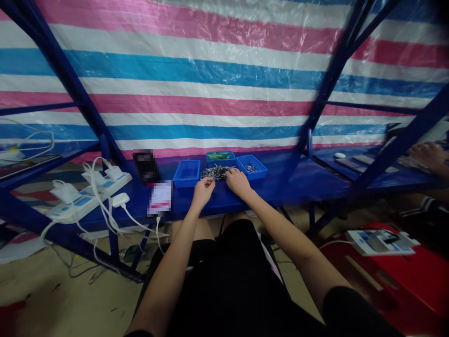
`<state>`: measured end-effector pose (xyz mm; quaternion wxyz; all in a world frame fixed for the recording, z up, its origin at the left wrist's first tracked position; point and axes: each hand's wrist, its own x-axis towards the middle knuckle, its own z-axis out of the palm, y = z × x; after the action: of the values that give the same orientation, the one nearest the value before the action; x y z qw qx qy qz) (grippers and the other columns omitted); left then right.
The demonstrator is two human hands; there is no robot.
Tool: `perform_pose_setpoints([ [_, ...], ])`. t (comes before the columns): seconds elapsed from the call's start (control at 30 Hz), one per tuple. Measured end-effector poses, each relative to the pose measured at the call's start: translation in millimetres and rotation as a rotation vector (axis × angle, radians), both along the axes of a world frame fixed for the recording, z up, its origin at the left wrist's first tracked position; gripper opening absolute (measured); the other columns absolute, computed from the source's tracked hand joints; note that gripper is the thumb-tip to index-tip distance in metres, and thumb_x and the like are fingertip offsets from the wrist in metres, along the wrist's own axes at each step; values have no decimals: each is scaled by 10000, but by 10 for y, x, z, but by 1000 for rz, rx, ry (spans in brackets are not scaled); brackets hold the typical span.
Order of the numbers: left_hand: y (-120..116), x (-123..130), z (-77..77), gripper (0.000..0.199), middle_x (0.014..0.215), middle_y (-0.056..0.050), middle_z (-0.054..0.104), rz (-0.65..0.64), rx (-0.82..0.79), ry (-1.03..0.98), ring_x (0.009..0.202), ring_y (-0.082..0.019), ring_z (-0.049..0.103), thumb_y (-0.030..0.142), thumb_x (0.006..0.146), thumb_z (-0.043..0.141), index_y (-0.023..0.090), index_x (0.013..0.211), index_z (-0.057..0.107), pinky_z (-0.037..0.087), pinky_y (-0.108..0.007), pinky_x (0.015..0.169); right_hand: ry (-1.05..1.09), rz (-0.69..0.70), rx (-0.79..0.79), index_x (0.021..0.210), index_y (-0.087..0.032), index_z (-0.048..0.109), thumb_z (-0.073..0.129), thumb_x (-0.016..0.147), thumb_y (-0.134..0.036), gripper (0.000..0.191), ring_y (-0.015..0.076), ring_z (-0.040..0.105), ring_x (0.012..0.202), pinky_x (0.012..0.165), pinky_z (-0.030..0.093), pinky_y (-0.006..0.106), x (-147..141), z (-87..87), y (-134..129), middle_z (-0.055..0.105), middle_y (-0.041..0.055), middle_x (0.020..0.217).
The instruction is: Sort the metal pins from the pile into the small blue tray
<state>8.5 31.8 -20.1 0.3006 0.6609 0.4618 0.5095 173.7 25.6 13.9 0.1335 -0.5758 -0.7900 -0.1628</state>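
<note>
A loose pile of small, thin metal pieces [213, 172], too small to name surely, lies on the blue table. At its near left edge is my left hand [204, 189], closed, thumb and fingertips pinched together; what they hold is too small to make out. My right hand [238, 181] rests palm down at the pile's right side, fingers slightly apart and touching the pieces. Around the pile stand a blue bin [187, 180] on the left with nothing visible in it, a back bin [210, 164] with green items [220, 156], and a right bin [261, 174] holding similar metal pieces [249, 168].
Left of the bins lie a dark object [146, 167] and a blurred-out phone-like device [160, 199] with a white cable. A power strip [87, 196] with chargers sits farther left. Blue frame posts [321, 98] flank the table. At far right another person's hand [428, 155] shows.
</note>
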Motion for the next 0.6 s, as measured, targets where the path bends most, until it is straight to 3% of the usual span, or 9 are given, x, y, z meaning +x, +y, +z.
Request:
perform_pose_setpoints([
  [0.27,-34,8,17,191,688,-42,626,-16,-13,-8,624,-155,600,289,742,535,142,840,607,471,-266,621,2,8,-28,988,-141,577,328,888,-152,269,229,511,972,779,403,314,51,-4,115,584,140,1032],
  [0.37,-35,4,8,179,683,-37,623,-17,1,9,628,-153,596,272,736,543,144,842,611,468,-263,624,46,25,-10,1021,-135,563,335,876,-117,270,226,527,937,765,405,303,106,83,107,598,141,994],
  [0.5,-35,11,13,234,732,-48,636,-14,24,22,663,-154,597,271,729,572,139,915,622,470,-267,654,296,137,75,1070,-146,552,354,880,-139,275,221,538,940,778,412,306,218,239,124,610,126,988],
  [0.6,-51,28,41,404,892,-81,656,-57,3,21,724,-163,611,293,717,610,142,1090,582,477,-281,691,644,299,28,1026,-166,576,433,854,-192,225,178,572,872,773,433,282,238,176,87,633,80,959],
])
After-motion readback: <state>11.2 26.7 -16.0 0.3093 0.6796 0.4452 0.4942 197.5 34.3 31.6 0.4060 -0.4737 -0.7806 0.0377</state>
